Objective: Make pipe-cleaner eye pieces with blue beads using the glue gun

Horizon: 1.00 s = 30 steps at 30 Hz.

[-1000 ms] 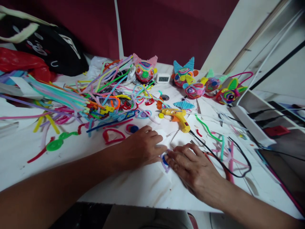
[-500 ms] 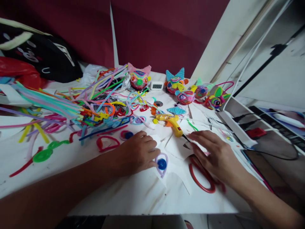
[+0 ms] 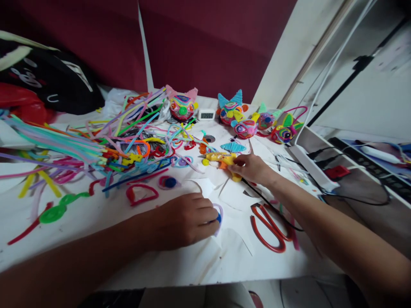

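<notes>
My right hand (image 3: 252,169) has its fingers closed round the handle of the yellow glue gun (image 3: 221,159), whose nozzle points left and whose black cord trails right. Curled over a blue disc (image 3: 218,217) is my left hand (image 3: 195,220), its fingertips at the disc's left side. A lilac pipe-cleaner loop (image 3: 221,209) surrounds this disc on white paper. Red-handled scissors (image 3: 269,226) lie below my right forearm. Left of centre are a second blue disc (image 3: 169,182) in a purple-pink surround and a red pipe-cleaner loop (image 3: 142,194).
Many pipe cleaners (image 3: 64,141) spread over the left of the table. Behind stand a small digital clock (image 3: 206,115) and several colourful animal heads (image 3: 182,106). A white power strip (image 3: 313,167) with cables lies at the right. A green spiral (image 3: 53,213) sits front left.
My right hand has moved up and left from above the scissors onto the glue gun. My left hand's fingers have come over the blue disc. The view has shifted slightly.
</notes>
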### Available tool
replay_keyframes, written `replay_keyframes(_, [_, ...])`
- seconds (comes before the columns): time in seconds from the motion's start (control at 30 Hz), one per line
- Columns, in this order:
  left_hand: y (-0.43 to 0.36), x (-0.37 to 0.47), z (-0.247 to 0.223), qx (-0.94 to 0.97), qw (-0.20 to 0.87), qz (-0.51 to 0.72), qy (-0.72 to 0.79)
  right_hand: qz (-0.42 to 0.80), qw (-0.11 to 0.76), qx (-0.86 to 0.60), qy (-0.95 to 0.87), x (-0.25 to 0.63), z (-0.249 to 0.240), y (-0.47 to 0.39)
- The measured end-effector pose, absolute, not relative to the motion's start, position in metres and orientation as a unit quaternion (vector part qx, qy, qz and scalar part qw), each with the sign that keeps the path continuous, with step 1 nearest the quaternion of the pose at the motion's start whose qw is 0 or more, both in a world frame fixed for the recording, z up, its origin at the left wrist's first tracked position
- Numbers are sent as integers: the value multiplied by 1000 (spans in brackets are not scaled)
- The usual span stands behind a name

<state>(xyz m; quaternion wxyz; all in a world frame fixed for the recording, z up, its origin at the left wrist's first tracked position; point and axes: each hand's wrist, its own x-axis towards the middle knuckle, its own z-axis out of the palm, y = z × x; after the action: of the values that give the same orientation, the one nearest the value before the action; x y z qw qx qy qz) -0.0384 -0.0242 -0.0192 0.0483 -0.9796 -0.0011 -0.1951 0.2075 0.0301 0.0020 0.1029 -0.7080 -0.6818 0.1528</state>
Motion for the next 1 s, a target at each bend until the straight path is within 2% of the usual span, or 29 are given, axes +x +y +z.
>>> replay_keyframes(0.33, [-26, -37, -25, -977, 39, -207, -33, 248, 134, -719, -636, 212, -10, 48])
replay_keyframes(0.63, [-20, -38, -33, -965, 11, -248, -87, 336, 263, -680, -597, 217, 14, 22])
replay_keyframes(0.83, [-18, -37, -37, -956, -62, -225, -177, 434, 390, -610, -537, 225, 38, -12])
replay_keyframes(1.0, [-20, -35, -39, -944, -77, -238, -213, 442, 404, -617, -511, 236, 34, -41])
